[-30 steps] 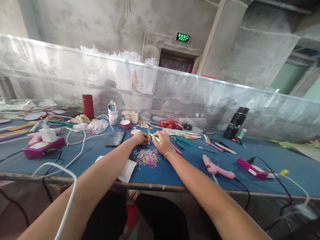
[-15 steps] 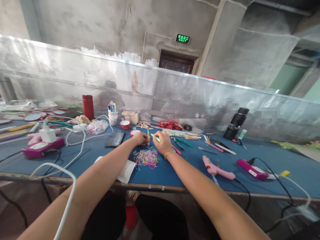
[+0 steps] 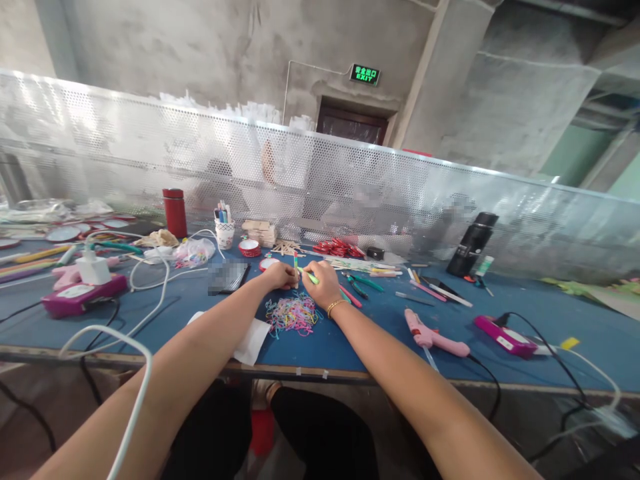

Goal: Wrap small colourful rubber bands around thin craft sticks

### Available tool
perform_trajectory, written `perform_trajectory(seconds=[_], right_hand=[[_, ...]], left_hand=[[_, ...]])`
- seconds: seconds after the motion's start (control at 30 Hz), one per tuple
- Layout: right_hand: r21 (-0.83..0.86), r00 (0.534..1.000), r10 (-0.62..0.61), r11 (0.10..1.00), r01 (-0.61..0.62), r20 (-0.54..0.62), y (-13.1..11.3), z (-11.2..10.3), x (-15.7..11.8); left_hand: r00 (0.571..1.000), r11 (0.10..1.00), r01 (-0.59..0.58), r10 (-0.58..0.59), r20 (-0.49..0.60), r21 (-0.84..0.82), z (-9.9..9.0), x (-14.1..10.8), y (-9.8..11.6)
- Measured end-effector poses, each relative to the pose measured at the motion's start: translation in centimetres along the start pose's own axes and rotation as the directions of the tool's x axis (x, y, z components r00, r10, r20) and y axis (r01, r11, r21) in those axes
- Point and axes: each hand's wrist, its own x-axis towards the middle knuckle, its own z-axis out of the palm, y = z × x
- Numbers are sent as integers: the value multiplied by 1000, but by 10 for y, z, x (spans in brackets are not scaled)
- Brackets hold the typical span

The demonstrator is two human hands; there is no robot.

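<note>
One green marker (image 3: 311,277) (partly hidden) in right hand (image 3: 325,285).

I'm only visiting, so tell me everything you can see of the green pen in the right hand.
The pen is bright yellow-green, slim and plastic-looking. The right hand grips it, hiding part of its barrel. It lies at a slant above the table, one end pointing up and leftward, close to the coloured stick that the left hand holds upright. Whether its tip touches the stick is too small to tell, and no lettering can be made out.
</note>
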Motion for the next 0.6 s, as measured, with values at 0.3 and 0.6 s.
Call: perform_trajectory(seconds=[0.3,0.6], right_hand=[[12,999,-8,1000,9,-31,0,1,-1],[66,999,-44,997,45,-19,-2,3,-1]], left_hand=[[1000,1000,6,-5,-14,9,1,2,-2],[1000,997,24,-23,-19,68,0,5,-3]])
